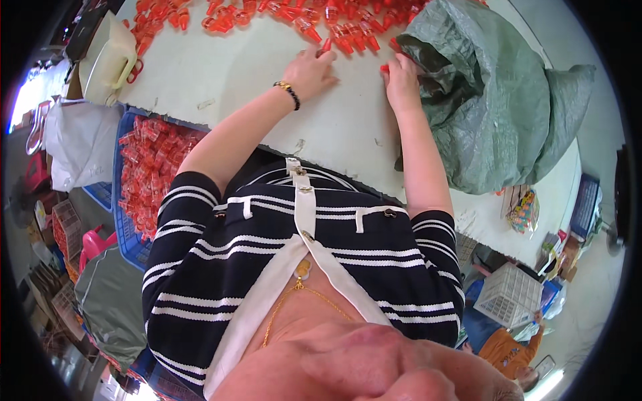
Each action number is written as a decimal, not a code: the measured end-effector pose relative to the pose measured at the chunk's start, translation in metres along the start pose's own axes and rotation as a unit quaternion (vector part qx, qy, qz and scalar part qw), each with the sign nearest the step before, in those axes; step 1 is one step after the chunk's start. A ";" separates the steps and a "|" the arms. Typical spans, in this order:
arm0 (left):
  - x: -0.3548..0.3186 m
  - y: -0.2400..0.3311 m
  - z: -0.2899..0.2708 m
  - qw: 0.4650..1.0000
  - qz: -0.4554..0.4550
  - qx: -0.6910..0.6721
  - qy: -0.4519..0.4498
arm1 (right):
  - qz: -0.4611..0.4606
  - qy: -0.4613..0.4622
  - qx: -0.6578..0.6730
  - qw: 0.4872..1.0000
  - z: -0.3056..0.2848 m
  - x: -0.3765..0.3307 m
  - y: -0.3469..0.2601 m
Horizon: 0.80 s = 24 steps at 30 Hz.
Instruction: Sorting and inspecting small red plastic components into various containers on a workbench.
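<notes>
My left hand [309, 73], with a beaded bracelet at its wrist, is closed on a red pointed plastic piece [325, 47] at the near edge of the pile. To its right, by the mouth of a large grey-green woven sack [515, 100], my right hand [404, 83] is closed too, a small red plastic piece [384, 69] showing at its thumb; the other fingertips are partly hidden against the sack. Many similar red and clear plastic pieces [307, 28], with pointed tips, lie loose across the far side of the white table [267, 134].
A blue crate [126, 217] full of red pieces stands at the table's left edge. A cream plastic jug [110, 60] and red-handled scissors [136, 71] sit at the far left. Another person [508, 351] is at the lower right, near a grey crate [511, 294].
</notes>
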<state>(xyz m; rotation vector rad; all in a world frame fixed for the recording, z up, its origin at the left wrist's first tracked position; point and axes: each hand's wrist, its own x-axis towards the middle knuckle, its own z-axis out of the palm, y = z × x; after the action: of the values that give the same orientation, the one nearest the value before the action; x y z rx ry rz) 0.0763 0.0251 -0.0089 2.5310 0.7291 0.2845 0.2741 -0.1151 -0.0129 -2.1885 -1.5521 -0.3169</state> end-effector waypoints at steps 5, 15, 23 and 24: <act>-0.033 -0.017 0.004 0.965 -0.091 -0.245 0.026 | -0.010 0.007 0.115 0.993 -0.039 -0.009 -0.026; -0.065 0.024 0.002 0.542 -0.264 -0.793 -0.088 | 0.150 -0.051 0.491 0.857 -0.050 -0.043 -0.100; -0.085 -0.030 0.006 0.535 -0.291 -0.781 -0.140 | 0.288 0.428 -0.013 0.857 -0.222 -0.084 0.127; -0.084 -0.030 0.007 0.548 -0.280 -0.772 -0.158 | 0.383 0.462 -0.047 0.799 -0.242 -0.121 0.186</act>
<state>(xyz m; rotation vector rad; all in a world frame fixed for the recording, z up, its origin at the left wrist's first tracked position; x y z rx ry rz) -0.0046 -0.0014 -0.0356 0.5372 0.5904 0.0995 0.4221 -0.3819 0.1082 -1.9953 -0.0973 -0.9927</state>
